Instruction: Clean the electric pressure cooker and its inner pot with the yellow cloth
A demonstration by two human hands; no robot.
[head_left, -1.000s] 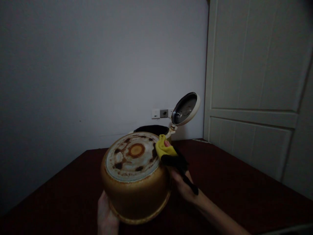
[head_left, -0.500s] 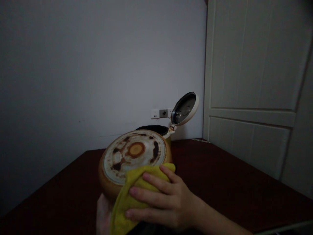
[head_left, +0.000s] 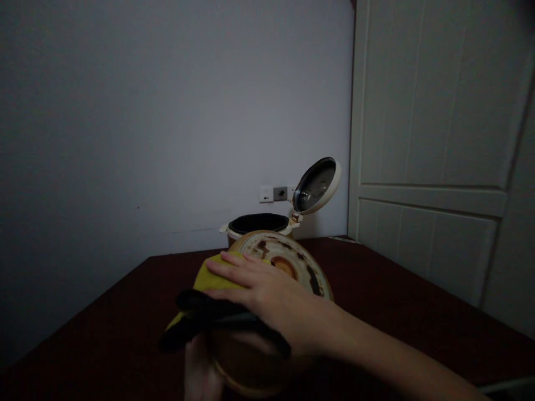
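A brownish-gold inner pot (head_left: 306, 257) is tilted bottom up in front of me, its pale round base marked with brown and dark stains. From beneath, at the lower left, my left hand (head_left: 201, 370) supports it; most of those fingers are hidden. My right hand (head_left: 271, 301) lies over the base, pressing a yellow cloth (head_left: 207, 276) against its left side with the fingers slightly spread. A blurred dark flap or edge hangs down below the cloth. Just behind the pot stands a rice cooker (head_left: 259, 224) with a dark interior and its lid (head_left: 315, 186) raised.
Everything sits over a dark red table (head_left: 112, 328). Wall sockets (head_left: 273, 194) are set in the pale wall (head_left: 175, 122) behind the cooker. A white panelled door (head_left: 426, 150) rises along the right side.
My right hand and the cloth have swept left across the pot's base. The pot has shifted right and turned, uncovering more of the rice cooker behind it.
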